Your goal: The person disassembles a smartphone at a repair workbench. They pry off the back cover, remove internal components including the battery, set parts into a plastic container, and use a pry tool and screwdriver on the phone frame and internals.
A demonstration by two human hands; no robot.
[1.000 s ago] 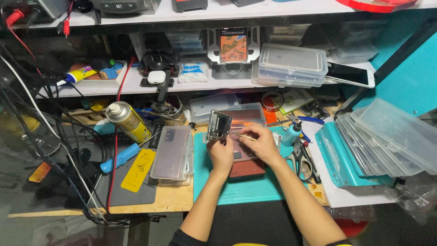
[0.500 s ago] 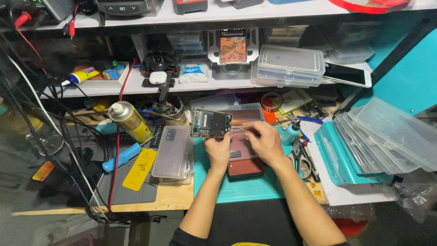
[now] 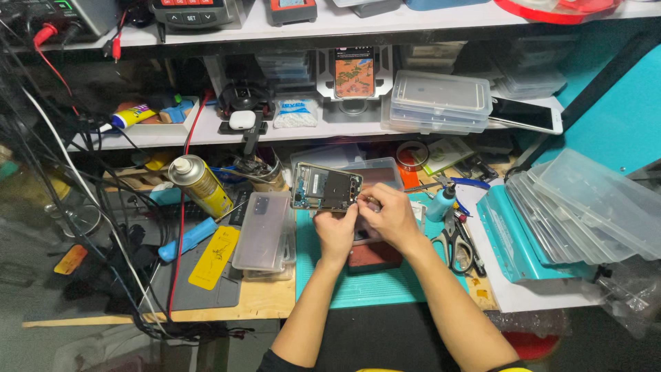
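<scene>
Opened phone: opened smartphone chassis with dark circuit boards showing (image 3: 326,187), held tilted above the bench, just beyond both hands, over the far edge of the mat.
Left hand: left hand (image 3: 335,233) closed on the lower edge of the opened phone, fingers curled up onto it from below.
Right hand: right hand (image 3: 390,215) closed, fingertips pinched at the phone's right end; whether a small tool sits in the pinch I cannot tell.
Under the hands: teal cutting mat (image 3: 385,286) on the bench; dark red flat slab (image 3: 375,253) lying on it directly beneath the wrists.
Left of hands: clear plastic case with a grey phone back inside (image 3: 263,231), just beside the left hand; yellow flat plastic card (image 3: 213,256) further left on a grey mat.
Right of hands: black-handled scissors (image 3: 460,242), near the right forearm; small teal-capped squeeze bottle (image 3: 441,202) just beyond them.
Further back left: yellow spray can with a silver top (image 3: 200,184), tilted.
Shelf behind: phone with a lit screen standing in a holder (image 3: 354,72); stack of clear flat plastic boxes (image 3: 439,101) beside it.
</scene>
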